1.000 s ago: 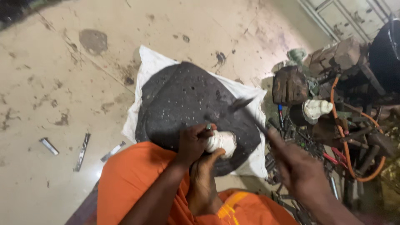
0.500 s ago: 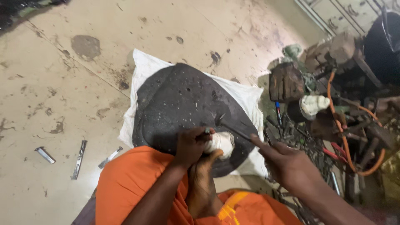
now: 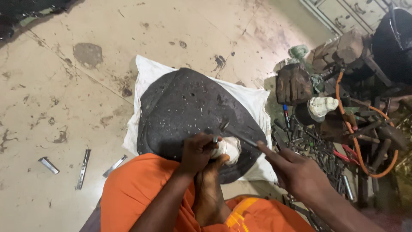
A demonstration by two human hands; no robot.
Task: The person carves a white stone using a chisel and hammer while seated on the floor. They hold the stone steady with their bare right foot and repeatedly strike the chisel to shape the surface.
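A small white carved piece (image 3: 228,148) rests on a round dark stone slab (image 3: 189,111), pressed between my left hand (image 3: 197,151) and my bare foot (image 3: 210,189). My left hand also grips a short metal tool whose tip sticks up by the piece. My right hand (image 3: 296,172) holds a thin dark metal rod (image 3: 238,135) whose tip reaches over the slab just above the white piece. The slab lies on a white cloth (image 3: 148,79). My legs are in orange cloth (image 3: 137,193).
A heap of metal tools (image 3: 317,146), wooden blocks (image 3: 294,83), a white carved shell-like piece (image 3: 322,105) and an orange hose (image 3: 356,150) crowd the right. Three metal strips lie on the stained floor at left (image 3: 83,167). A dark round vessel (image 3: 392,38) stands top right.
My right hand has swung in from the tool heap toward the slab, bringing the thin rod's tip over the white piece. My left hand and foot have stayed on the piece.
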